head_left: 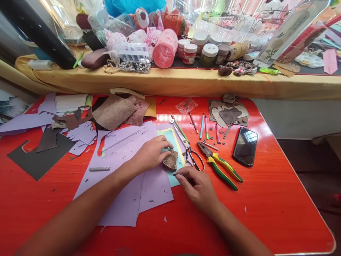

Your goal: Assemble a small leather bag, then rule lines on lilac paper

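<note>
My left hand holds a small brown leather piece by its upper left edge, thumb and fingers closed on it. The piece looks folded, and small holes show near its edge. Just below its lower right corner, my right hand pinches a tiny dark part between thumb and forefinger; it is too small to name. Under the leather lies a light blue sheet on purple paper. Scissors rest close by on the right, beside pliers with green and yellow handles.
A phone lies right of the pliers. Pens and several small dark rings are spread behind them. Cut leather shapes lie at the back right, leather scraps at the back left. A ruler rests on the paper. A crowded shelf borders the table.
</note>
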Motion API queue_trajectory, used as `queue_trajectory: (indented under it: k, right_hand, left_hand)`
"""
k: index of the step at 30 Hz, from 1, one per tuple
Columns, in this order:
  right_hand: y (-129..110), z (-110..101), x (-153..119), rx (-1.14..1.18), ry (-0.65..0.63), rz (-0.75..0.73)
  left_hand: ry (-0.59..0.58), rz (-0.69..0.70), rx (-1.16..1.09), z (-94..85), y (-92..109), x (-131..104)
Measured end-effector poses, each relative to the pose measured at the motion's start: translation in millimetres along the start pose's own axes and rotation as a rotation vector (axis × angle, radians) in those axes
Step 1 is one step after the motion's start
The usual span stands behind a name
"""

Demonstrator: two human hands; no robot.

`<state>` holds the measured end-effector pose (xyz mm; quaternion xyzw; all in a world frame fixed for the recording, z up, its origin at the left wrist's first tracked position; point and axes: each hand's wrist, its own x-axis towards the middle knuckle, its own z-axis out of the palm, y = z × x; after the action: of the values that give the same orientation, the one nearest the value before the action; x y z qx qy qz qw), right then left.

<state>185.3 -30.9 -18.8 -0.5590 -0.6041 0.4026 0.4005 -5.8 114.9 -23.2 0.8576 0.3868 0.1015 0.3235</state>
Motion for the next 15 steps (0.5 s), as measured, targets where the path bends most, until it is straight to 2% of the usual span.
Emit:
queue_trajectory:
  k: [6,12,15]
  right_hand:
    - [-8,-8,6,-0.199,-0.046,-0.059]
    - [-9,-10,17,-0.384,-0.101,-0.133]
    - [-9,-6,26,-0.486,-0.114,-0.212]
  left_hand:
    - [-0.009,-0.029,-0.115,-5.8,6,-2]
    - [-0.064,-0.131,-0.290,-5.7,0,-13]
    - [-0.075,-0.131,-0.308,-4.4,-3,-17]
